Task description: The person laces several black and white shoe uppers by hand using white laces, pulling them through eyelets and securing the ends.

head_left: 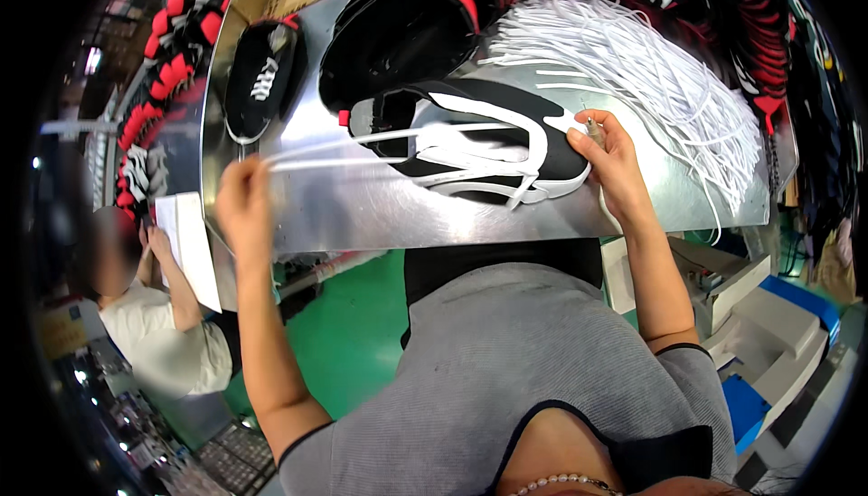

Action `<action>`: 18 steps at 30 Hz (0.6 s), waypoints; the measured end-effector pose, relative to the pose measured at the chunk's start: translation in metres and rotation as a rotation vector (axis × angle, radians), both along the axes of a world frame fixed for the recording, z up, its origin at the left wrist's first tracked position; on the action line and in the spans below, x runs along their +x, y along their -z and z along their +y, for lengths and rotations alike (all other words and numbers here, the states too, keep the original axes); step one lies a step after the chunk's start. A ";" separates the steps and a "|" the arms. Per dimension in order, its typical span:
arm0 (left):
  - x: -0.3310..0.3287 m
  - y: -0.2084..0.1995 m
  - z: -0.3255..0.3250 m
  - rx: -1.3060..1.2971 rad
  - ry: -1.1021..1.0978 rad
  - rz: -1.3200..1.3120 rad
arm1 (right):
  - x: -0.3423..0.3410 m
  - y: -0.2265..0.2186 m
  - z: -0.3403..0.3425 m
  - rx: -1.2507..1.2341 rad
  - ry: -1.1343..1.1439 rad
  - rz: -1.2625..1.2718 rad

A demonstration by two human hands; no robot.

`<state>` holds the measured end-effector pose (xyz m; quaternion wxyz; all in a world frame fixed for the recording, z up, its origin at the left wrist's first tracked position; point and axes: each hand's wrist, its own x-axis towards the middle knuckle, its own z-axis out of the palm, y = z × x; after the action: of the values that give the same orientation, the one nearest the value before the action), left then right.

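A black and white shoe upper (551, 166) lies on its side across the metal table in front of me. White shoelace (339, 146) runs from its opening leftward in stretched strands. At the left end of those strands my left hand (244, 207), smeared by motion, is closed on the lace. My right hand (613, 157) is at the right end of the upper, its thumb near the edge. Between its thumb and fingers is an awl-like tool (593, 131) with a thin metal tip; most of its handle is hidden in the hand.
A big pile of white laces (633, 80) covers the right back of the metal table (362, 225). Stacked black and red uppers (407, 35) stand behind, and a laced black upper (262, 80) lies at left. Open boxes (768, 324) stand lower right. Another person (163, 324) works at far left.
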<state>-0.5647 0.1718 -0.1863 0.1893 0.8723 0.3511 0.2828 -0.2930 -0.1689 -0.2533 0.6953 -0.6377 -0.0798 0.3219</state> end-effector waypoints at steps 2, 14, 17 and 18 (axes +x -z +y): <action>-0.094 0.015 0.081 0.100 -0.180 0.015 | 0.007 -0.001 -0.008 0.006 -0.032 0.003; 0.136 -0.059 -0.125 -0.246 0.731 -0.178 | 0.028 0.006 -0.004 -0.488 0.111 -1.212; 0.156 -0.046 -0.140 -0.033 0.737 -0.137 | 0.028 -0.019 -0.020 -0.097 -0.163 -0.681; 0.163 -0.042 -0.150 -0.053 0.743 -0.122 | 0.021 -0.023 -0.013 0.117 -0.125 -0.666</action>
<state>-0.4021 0.0218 -0.1442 0.3222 0.9166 0.0060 0.2368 -0.2718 -0.1819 -0.2306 0.6454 -0.6606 -0.3596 0.1329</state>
